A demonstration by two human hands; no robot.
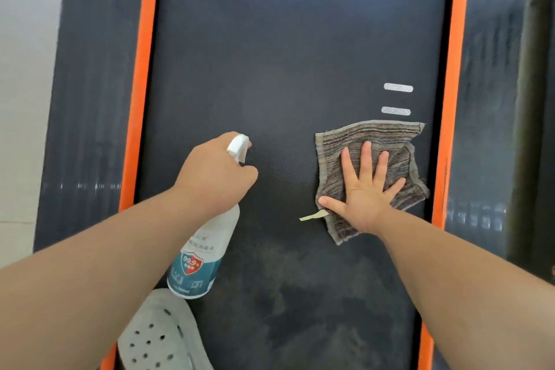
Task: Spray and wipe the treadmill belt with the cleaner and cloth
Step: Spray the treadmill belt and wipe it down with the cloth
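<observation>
Cloth [387, 141] flat under right hand [365, 192], on belt [270, 54].

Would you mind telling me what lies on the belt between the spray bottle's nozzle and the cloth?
Only bare belt separates the spray bottle nozzle from the cloth, as the head view shows; a pale scrap lies lower.

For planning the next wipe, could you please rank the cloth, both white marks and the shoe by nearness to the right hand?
1. Cloth: under the right hand.
2. Lower white mark: just ahead.
3. Upper white mark: beyond it.
4. Shoe: bottom left.
</observation>
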